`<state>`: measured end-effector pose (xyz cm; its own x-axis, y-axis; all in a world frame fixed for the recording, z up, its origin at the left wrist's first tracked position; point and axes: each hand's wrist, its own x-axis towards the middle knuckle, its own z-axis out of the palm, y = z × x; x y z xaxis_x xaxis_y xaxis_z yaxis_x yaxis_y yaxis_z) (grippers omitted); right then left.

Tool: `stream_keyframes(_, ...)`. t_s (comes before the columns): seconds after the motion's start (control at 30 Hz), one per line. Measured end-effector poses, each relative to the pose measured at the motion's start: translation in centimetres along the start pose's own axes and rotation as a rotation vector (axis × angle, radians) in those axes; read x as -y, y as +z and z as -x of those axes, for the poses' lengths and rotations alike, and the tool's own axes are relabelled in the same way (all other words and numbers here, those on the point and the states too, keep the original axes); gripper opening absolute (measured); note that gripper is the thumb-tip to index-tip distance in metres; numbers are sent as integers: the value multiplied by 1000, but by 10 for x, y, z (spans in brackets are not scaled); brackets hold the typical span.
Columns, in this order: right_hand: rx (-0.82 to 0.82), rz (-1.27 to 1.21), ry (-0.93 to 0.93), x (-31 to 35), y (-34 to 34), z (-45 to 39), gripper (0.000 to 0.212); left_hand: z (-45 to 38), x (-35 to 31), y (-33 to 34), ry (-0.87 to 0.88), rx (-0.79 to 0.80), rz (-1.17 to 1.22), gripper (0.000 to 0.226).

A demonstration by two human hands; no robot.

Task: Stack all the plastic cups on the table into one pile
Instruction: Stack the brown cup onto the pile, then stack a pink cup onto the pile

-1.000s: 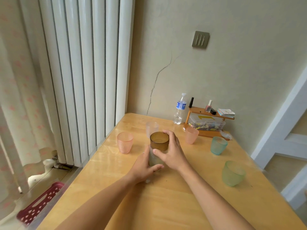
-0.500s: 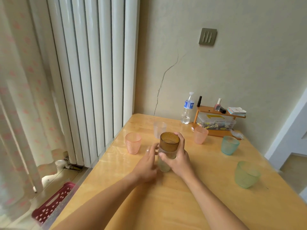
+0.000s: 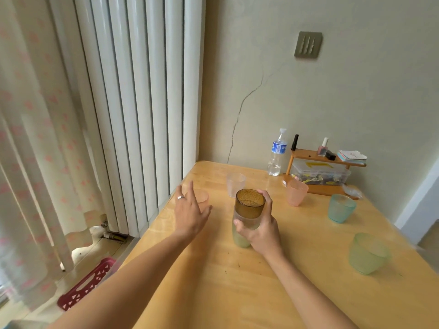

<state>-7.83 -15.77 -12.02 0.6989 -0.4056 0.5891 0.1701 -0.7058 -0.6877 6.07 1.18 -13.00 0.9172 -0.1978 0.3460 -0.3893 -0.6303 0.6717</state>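
Note:
A stack of cups (image 3: 248, 210), brown on top of a pale clear one and a light green one, stands mid-table with my right hand (image 3: 260, 230) wrapped around it. My left hand (image 3: 190, 210) is open with spread fingers, just in front of a pink cup (image 3: 202, 197) near the table's left edge, partly hiding it. A clear cup (image 3: 235, 184) stands behind the stack. Another pink cup (image 3: 296, 192) is to the right, then a teal cup (image 3: 341, 207) and a green cup (image 3: 367, 252) near the right edge.
At the back of the wooden table (image 3: 237, 293) stand a water bottle (image 3: 276, 154) and a small wooden shelf (image 3: 320, 172) with small items. A white radiator (image 3: 133, 103) and curtain border the left; a red basket (image 3: 83, 286) lies on the floor.
My left hand has let go of the stack and moved left toward the pink cup, fingers spread. My right hand still holds the stack.

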Motion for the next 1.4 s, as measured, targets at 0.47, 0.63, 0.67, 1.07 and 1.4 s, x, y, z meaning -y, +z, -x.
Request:
stream_keyframes(0.47,57,-48,86,5,-4,4,98,2,-81,-20,208,-108,336,80)
stream_keyframes(0.63,76,-62,107,11,-7,4,100,10,-124,-37,343,-164,408,76)
stream_keyframes(0.67,86,-65,115,13,-8,4,100,12,-127,-39,371,-141,401,75)
stream_keyframes(1.07,184,-63,234,16,-15,-1,79,26,-120,-29,416,118,289,73)
stream_keyframes(1.4,307,-33,284,10,-17,2,76,32,-108,-15,310,236,399,111)
